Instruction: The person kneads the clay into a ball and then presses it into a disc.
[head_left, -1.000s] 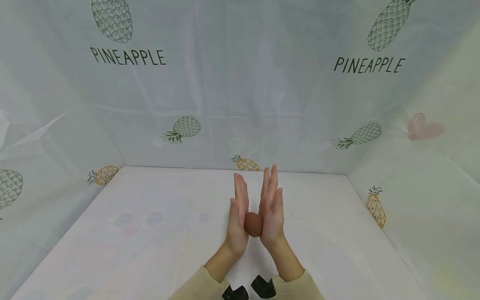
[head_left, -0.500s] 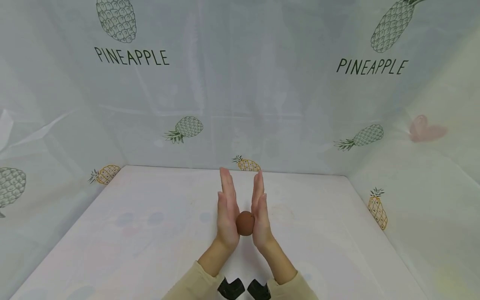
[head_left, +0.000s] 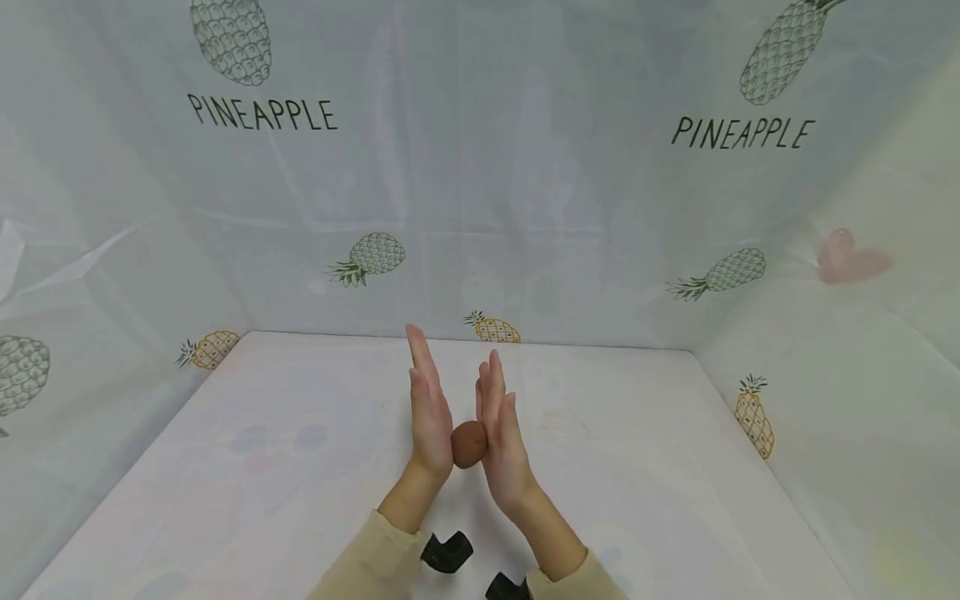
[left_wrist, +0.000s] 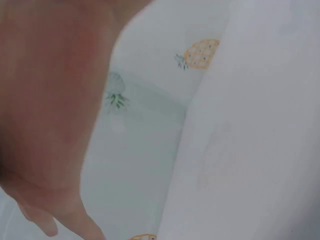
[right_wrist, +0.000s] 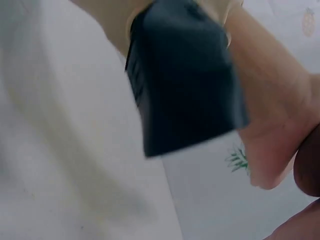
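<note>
A brown ball (head_left: 469, 444), which looks like clay, is between my two palms above the white table. My left hand (head_left: 431, 425) is on its left side, the fingers straight and pointing away from me. On the other side my right hand (head_left: 504, 450) touches the ball with its palm, its fingers also extended. In the left wrist view the left hand (left_wrist: 50, 105) fills the left side, and the ball is out of sight. The right wrist view shows part of the dark ball (right_wrist: 309, 165) at the right edge, beside the left hand (right_wrist: 272, 145).
The white table (head_left: 300, 467) has faint coloured marks. A pale curtain (head_left: 480, 167) printed with pineapples stands behind it and along both sides. Black wrist cameras (head_left: 447, 552) sit under the beige sleeves (head_left: 375, 558).
Both hands and the ball have moved left. The left hand has slid forward past the right, after the right was slightly ahead a second ago. The ball stays between the palms.
</note>
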